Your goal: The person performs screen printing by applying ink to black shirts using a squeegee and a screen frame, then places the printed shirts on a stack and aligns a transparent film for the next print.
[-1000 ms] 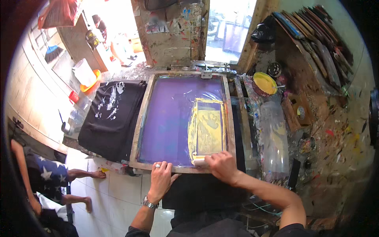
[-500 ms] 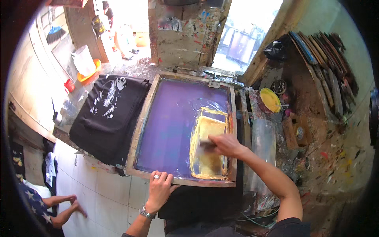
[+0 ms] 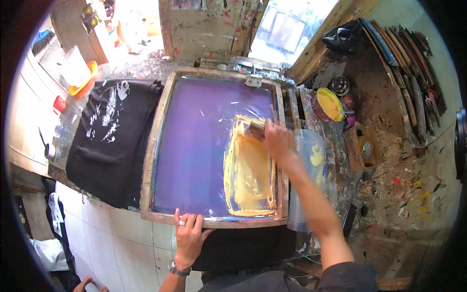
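Note:
A wooden-framed printing screen (image 3: 194,141) with purple mesh lies in front of me. Yellow ink (image 3: 250,168) is spread in a rough rectangle on the right part of its mesh. My right hand (image 3: 279,142) is closed around a squeegee (image 3: 254,130), whose blade rests near the far end of the ink; the fingers partly hide it. My left hand (image 3: 188,238) holds the near edge of the frame, fingers over the top and thumb at its front. Beneath that edge, black fabric (image 3: 243,248) shows.
Folded black cloth printed in white (image 3: 112,141) lies left of the screen. To the right are a clear plastic sheet (image 3: 304,194), a tub of yellow ink (image 3: 331,104) and a cardboard box (image 3: 362,148). Several squeegees (image 3: 408,78) lean at the far right. Another person's hand (image 3: 86,283) shows at lower left.
My right hand has moved the squeegee away from me, to the far end of the ink. My left hand stays on the frame. The view has shifted, and the other person is mostly out of it.

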A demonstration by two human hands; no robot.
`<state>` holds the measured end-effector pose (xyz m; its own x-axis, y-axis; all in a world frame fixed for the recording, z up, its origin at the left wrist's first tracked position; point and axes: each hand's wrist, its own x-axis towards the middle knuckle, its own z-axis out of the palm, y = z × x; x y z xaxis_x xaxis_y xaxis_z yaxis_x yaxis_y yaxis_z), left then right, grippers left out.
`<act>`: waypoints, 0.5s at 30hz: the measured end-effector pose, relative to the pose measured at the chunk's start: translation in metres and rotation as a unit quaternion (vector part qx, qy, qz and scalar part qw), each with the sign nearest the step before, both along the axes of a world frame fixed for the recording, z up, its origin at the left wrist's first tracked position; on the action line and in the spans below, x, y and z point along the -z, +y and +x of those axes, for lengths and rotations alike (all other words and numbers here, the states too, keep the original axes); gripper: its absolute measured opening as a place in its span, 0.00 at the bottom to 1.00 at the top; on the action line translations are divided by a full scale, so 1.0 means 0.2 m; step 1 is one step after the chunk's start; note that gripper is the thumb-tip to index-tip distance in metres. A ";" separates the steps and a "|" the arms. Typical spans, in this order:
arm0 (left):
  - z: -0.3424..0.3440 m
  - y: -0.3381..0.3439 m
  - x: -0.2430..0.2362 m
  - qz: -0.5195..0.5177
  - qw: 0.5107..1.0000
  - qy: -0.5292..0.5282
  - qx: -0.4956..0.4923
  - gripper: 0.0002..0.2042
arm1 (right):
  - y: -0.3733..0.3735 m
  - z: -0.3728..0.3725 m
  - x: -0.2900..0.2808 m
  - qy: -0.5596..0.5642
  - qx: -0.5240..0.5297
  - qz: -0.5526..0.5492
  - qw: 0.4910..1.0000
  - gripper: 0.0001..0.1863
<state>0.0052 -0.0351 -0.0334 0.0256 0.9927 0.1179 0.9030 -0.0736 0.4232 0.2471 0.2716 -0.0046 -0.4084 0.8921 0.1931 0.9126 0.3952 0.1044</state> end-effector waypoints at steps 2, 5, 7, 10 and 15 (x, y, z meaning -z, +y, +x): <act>-0.02 -0.01 0.02 0.002 1.000 -0.004 -0.009 0.24 | -0.29 -0.05 0.04 0.006 0.061 0.014 0.998 0.10; 0.00 -0.01 -0.01 -0.002 1.000 -0.009 -0.004 0.23 | -0.72 -0.08 0.01 -0.038 0.144 0.026 0.988 0.03; 0.01 0.00 -0.02 0.000 1.000 -0.009 0.002 0.23 | -0.92 -0.09 -0.01 -0.039 0.125 0.003 0.991 0.03; -0.01 0.00 0.00 0.011 1.000 0.002 0.004 0.22 | -0.90 -0.11 -0.04 0.047 0.005 -0.061 0.997 0.05; 0.01 0.05 0.01 0.032 0.999 0.001 0.013 0.22 | -0.18 -0.06 0.02 0.158 -0.053 -0.092 0.982 0.29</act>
